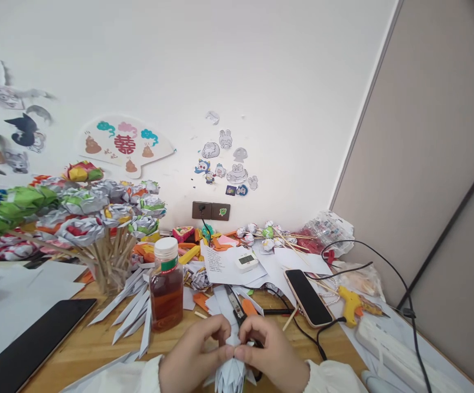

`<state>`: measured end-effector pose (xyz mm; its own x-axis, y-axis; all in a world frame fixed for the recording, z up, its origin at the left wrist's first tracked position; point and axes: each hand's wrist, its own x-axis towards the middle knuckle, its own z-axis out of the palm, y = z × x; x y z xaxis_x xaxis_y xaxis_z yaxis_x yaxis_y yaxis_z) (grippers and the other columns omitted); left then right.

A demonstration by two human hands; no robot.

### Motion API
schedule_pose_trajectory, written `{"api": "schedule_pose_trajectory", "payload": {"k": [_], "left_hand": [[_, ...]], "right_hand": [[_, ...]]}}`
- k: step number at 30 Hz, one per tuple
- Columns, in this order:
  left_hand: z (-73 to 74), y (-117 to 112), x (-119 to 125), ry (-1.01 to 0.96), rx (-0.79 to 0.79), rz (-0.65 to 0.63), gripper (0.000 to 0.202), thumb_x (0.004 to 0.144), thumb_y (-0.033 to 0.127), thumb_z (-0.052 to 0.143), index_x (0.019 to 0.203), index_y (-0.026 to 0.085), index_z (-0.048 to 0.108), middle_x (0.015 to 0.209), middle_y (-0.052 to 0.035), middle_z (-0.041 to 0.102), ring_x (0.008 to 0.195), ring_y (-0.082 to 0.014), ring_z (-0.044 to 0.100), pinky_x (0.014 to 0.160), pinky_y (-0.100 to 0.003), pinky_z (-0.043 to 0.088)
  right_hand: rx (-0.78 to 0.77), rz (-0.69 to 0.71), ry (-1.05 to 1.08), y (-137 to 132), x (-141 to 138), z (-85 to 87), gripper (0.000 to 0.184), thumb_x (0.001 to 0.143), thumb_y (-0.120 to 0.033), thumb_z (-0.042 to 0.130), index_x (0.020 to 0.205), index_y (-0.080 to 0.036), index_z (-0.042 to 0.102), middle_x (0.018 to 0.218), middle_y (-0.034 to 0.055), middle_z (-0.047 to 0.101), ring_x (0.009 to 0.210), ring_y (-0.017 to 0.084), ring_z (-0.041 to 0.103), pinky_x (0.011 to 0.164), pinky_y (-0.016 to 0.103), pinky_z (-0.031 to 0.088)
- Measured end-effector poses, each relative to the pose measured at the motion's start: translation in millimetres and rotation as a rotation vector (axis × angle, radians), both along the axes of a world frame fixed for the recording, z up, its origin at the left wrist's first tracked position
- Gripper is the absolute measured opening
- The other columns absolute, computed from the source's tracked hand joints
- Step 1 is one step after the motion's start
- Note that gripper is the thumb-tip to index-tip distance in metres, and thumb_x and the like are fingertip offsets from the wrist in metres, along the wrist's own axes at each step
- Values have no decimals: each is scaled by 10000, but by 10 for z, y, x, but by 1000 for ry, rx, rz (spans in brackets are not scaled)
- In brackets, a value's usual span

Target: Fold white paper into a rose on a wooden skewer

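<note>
Both hands meet at the bottom middle of the view, their thumb tips nearly touching. My left hand (198,349) is closed in a pinch on folded white paper (229,338). The same paper is pinched by my right hand (275,352) from the other side. Right below the thumbs is a cluster of pointed white paper folds (229,377), partly hidden by the hands; I cannot tell whether it is one piece with the pinched paper. Just beyond the fingers lies a utility knife (235,303). Loose folded white paper strips (132,311) are spread on the left.
A bottle of brown liquid (166,295) stands left of my hands, before paper flowers on sticks (109,240). At right are a phone (308,297), a yellow glue gun (350,305), black cables and a power strip (396,349). A dark tablet (36,344) lies at left.
</note>
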<state>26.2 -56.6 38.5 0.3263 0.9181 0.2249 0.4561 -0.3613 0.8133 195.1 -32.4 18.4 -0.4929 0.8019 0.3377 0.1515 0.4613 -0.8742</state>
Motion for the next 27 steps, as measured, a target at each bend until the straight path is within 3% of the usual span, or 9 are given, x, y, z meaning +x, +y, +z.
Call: {"api": "schedule_pose_trajectory", "payload": {"k": [3,6,9,14,21,27], "left_hand": [[-78,70,11,-25,-132,-10,126,633,206,572,580,161,466,553,66,435,569,-106,406,535,-192,332],[-162,123,27,-27,-179,7,193,624,234,564,528,169,410,515,78,375,514,-92,350,480,-185,287],[-185,122,41,9,-148,39,202,636,242,556,514,168,412,515,69,384,520,-99,360,483,-189,281],[-147,70,43,192,6,112,146,649,173,549,521,158,481,545,50,460,566,-115,416,531,-191,303],[-150,47,63,262,63,129,91,665,175,556,576,157,547,585,22,547,587,-130,476,545,-195,338],[-109,29,46,326,109,105,104,672,128,520,608,174,589,634,-3,614,636,-145,519,596,-210,368]], "right_hand": [[-220,77,10,51,-9,-75,271,640,-387,634,656,-154,496,552,-55,442,470,62,420,433,165,328],[-276,35,-43,85,-25,-133,199,654,-315,617,642,-153,502,515,-61,448,419,62,414,399,167,322],[-133,-62,-121,76,-34,-124,97,646,-188,604,598,-152,528,529,-53,486,474,78,454,450,174,345],[208,-166,-289,18,-26,-37,106,629,-86,592,573,-170,559,595,-38,539,604,115,503,564,201,368],[144,-90,-250,34,-29,-38,120,633,-60,580,678,-171,570,629,-45,554,594,99,523,542,171,387],[294,-142,-317,7,-33,-13,122,635,-64,595,623,-179,556,611,-44,539,608,109,509,557,189,372]]}}
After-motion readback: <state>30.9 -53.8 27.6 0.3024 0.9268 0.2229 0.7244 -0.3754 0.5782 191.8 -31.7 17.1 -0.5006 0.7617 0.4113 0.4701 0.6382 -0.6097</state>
